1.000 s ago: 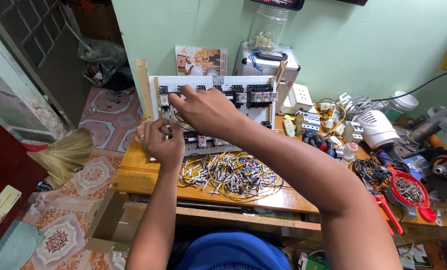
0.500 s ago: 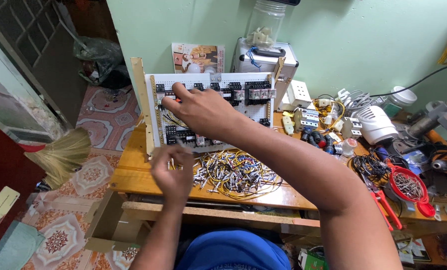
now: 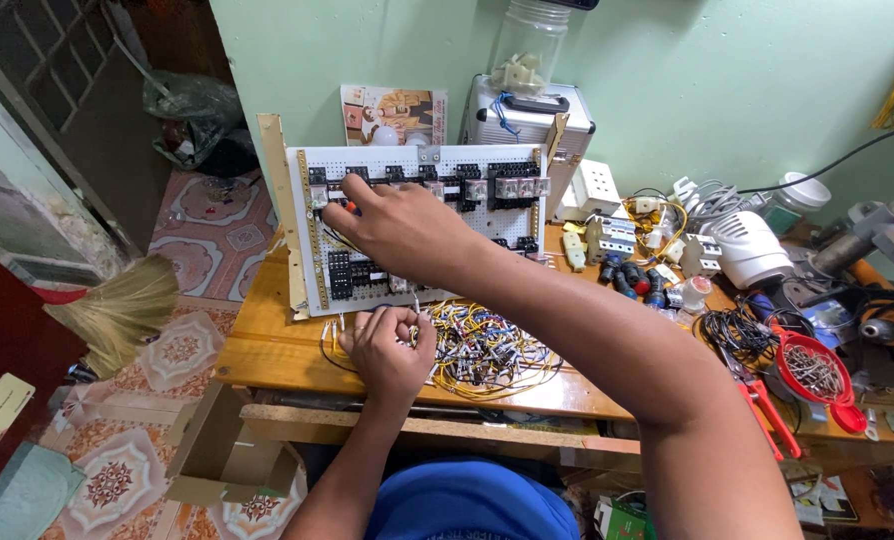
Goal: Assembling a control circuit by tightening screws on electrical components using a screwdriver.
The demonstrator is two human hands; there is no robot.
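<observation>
On the wooden counter (image 3: 267, 340), the left hand (image 3: 389, 352) is curled shut, pinching yellow and black wires from the tangled wire heap (image 3: 487, 350) just below the white perforated relay panel (image 3: 417, 225). The right hand (image 3: 392, 222) presses an orange-handled tool (image 3: 351, 207) against that panel's upper left.

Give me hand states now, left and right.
Left hand: closed, fingers curled on the yellow wires at the bench edge.
Right hand: closed on a small orange-handled tool against the white perforated panel.
</observation>
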